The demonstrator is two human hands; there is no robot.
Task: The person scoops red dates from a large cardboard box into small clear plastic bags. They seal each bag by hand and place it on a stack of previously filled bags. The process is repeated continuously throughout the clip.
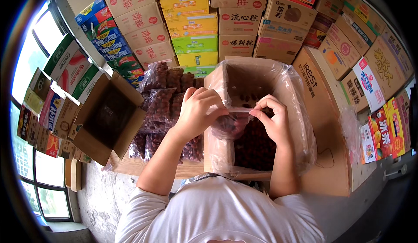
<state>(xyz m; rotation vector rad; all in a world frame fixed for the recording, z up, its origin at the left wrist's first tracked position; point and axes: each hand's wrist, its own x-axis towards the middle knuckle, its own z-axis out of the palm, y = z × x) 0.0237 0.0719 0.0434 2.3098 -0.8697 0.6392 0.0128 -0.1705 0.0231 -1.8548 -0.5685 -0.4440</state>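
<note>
My left hand (201,110) and my right hand (272,117) pinch the two ends of the top edge of a clear plastic bag (228,125). Dark red dried fruit, apparently jujubes, fills the lower part of this bag, which hangs over the left wall of a large cardboard box (216,151). A clear plastic liner (295,112) covers the box's walls and folds over its rim. Loose dark red fruit (254,146) lies at the bottom of the box. Left of it, filled bags of the same fruit (160,105) are piled in rows on a wooden table.
An open cardboard box (130,145) with a dark inside tilts at the left of the table (189,170). Stacked cartons (240,21) stand behind and on both sides. A large flat carton (323,125) and crumpled clear plastic bags (351,132) lie at the right.
</note>
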